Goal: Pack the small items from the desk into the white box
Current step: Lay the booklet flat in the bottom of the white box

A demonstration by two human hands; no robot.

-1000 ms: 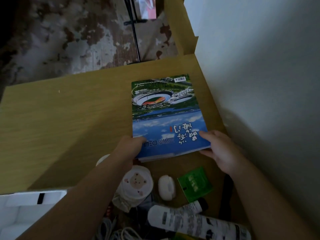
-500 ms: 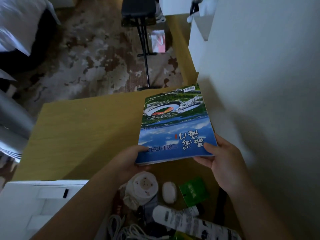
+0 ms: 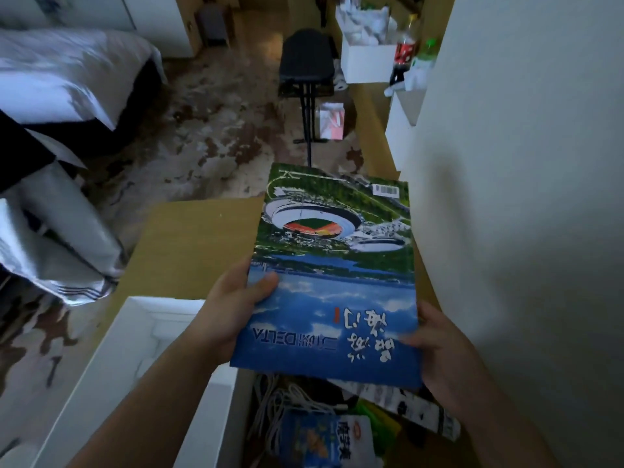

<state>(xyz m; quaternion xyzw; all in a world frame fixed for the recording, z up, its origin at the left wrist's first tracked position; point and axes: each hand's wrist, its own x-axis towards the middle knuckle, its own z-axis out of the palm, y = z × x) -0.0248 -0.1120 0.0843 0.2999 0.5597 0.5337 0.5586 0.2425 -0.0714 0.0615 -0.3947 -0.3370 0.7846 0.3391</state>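
Observation:
I hold a blue and green magazine (image 3: 334,271) with a stadium photo on its cover, lifted above the desk and tilted toward me. My left hand (image 3: 229,312) grips its left edge, thumb on the cover. My right hand (image 3: 439,346) grips its near right corner. The white box (image 3: 111,363) stands open at the lower left, under my left forearm. Below the magazine lie a white cable (image 3: 283,407), a blue snack packet (image 3: 317,437), a green packet (image 3: 381,420) and a white tube (image 3: 422,410); the other small items are hidden.
The yellow wooden desk (image 3: 189,244) runs along a white wall (image 3: 523,197) on the right. Beyond it are a patterned rug, a black stool (image 3: 305,62), a bed (image 3: 60,79) at the far left and grey cloth (image 3: 67,238) hanging by the desk's left edge.
Both hands have raised the magazine off the desk and brought it closer. The view has tilted up, so the room and the white box show more and the small items less.

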